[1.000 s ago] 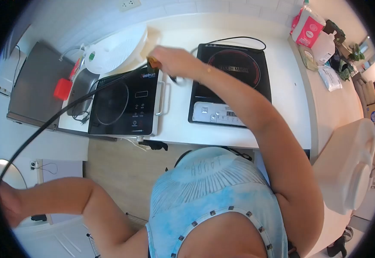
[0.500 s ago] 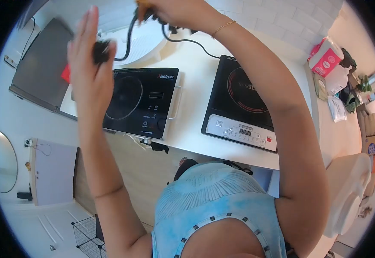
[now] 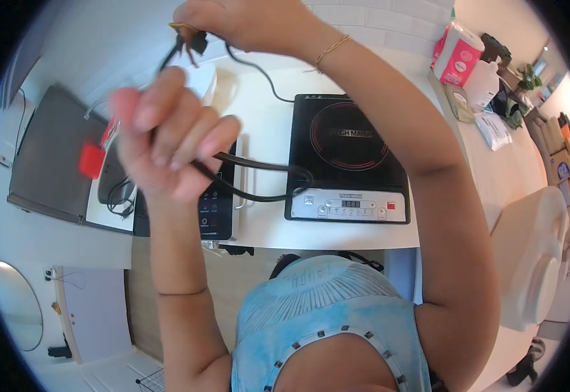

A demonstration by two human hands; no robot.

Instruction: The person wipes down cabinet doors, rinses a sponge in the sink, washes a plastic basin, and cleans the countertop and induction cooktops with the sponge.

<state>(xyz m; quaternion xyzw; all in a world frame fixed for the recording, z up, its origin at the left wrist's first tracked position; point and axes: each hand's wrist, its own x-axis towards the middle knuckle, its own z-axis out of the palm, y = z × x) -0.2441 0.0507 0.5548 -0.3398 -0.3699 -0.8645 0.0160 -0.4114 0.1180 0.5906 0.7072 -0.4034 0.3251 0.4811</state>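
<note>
My left hand (image 3: pixel 174 134) is closed around a black power cord (image 3: pixel 278 196), a little blurred. A loop of that cord sticks out to the right, above the two cooktops. Higher up, my right hand (image 3: pixel 246 23) grips another part of the cord, where a yellowish tie and dark cord ends hang from the fingers. From this hand the cord runs down to the back of the right cooktop (image 3: pixel 347 137), a black induction plate with a silver control panel. The left cooktop (image 3: pixel 216 215), black and glass-topped, is mostly hidden behind my left hand and forearm.
Both cooktops stand on a white counter (image 3: pixel 265 225). A red object (image 3: pixel 90 161) and a coiled dark cord (image 3: pixel 125 206) are at the left, by a grey refrigerator (image 3: pixel 56 157). A paper towel pack (image 3: pixel 461 55) and white jug (image 3: pixel 481 85) stand at the right.
My left hand has gone from spread fingers beside a black plug to closed around the cord, with a loop now hanging out. My right hand has shifted slightly left. The view has moved.
</note>
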